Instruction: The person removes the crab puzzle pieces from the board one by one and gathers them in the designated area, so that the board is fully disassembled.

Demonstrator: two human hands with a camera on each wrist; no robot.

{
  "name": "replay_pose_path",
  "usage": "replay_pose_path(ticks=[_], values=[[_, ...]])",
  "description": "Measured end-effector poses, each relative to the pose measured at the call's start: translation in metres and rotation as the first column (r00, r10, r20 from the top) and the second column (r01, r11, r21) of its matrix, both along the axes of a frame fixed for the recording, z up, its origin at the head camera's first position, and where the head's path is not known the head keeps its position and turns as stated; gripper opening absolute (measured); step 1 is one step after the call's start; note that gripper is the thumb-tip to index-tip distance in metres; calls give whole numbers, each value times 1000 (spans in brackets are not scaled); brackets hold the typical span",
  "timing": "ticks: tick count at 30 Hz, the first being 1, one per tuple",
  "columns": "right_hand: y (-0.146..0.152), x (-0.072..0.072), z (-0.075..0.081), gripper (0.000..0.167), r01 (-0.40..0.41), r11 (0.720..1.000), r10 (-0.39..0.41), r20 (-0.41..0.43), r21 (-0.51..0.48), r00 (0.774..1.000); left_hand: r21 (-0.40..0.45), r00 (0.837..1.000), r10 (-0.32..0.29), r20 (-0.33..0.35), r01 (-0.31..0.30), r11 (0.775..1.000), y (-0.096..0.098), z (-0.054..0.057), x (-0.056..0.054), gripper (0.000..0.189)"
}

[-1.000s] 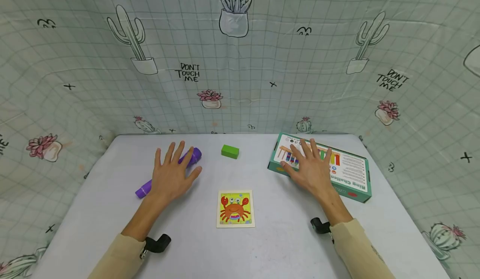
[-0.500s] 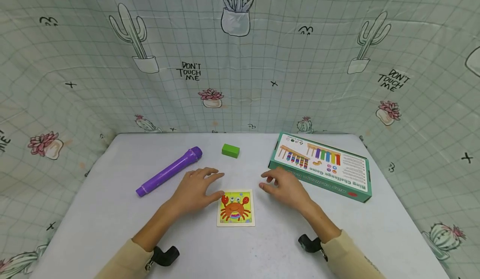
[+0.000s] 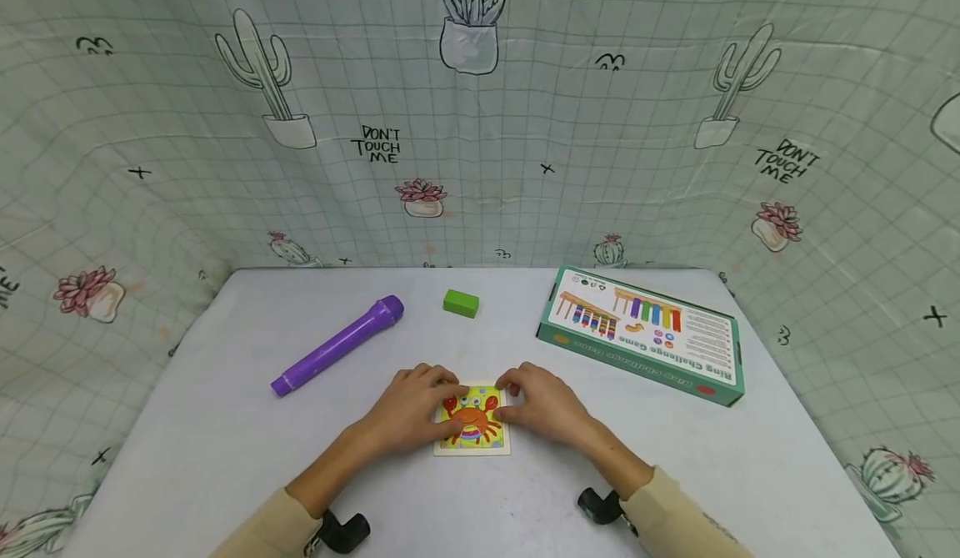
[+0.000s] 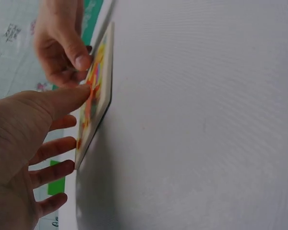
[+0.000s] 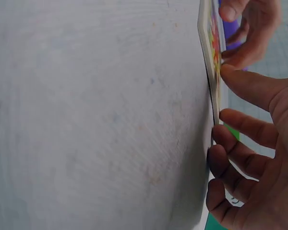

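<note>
1. Crab picture board [image 3: 472, 419] face up on white tabletop [image 3: 510, 508], between left hand [image 3: 415, 408] and right hand [image 3: 546, 405].
2. Left fingers bent over the far left corner, thumb at the crab's face; right fingers at the far right corner, thumb over the right edge. Pinching or only touching: cannot tell.
3. Pale near edge exposed; wide tabletop stretch from there toward both sleeves [image 3: 266, 529].
4. Beyond the fingers, more tabletop, then green block [image 3: 461, 304], well apart from purple toy microphone [image 3: 337, 348] at left and Ring Challenge Game box [image 3: 643, 329] at right, close to the table's right edge.
5. Both far corners of the board hidden in the head view.
6. Green block partly masked by left fingers in the left wrist view.
7. Board cut off at top in the right wrist view, microphone mostly behind left hand; crab print blurred and foreshortened there.
</note>
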State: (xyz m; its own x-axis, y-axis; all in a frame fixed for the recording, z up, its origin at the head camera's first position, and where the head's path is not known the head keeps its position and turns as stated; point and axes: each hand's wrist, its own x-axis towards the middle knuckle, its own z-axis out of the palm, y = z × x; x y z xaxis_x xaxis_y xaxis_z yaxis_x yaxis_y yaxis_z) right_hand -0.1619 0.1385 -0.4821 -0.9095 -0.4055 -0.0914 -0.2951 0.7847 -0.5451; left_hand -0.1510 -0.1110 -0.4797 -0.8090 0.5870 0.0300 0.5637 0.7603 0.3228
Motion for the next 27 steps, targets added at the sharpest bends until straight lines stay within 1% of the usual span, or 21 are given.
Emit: replay_pose_path(ticks=[6,11,16,21,27], values=[[-4,0,-1,35,-5,1000,5,-30,8,1000,2,1000,-18,-1,18,1000,2,-4,2,46],[-6,-1,-2,35,-8,1000,9,-41,15,999,7,997,-77,26,77,997,4,-5,4,39],[-7,0,-1,36,-11,1000,12,-48,18,999,-13,990,-135,46,136,991,4,-5,6,39],[-7,2,-2,35,-6,999,8,-65,33,998,-15,987,-150,66,151,988,3,-5,7,40],[-10,2,-2,35,14,999,-13,-60,31,998,-18,986,-157,55,159,987,2,-5,9,42]])
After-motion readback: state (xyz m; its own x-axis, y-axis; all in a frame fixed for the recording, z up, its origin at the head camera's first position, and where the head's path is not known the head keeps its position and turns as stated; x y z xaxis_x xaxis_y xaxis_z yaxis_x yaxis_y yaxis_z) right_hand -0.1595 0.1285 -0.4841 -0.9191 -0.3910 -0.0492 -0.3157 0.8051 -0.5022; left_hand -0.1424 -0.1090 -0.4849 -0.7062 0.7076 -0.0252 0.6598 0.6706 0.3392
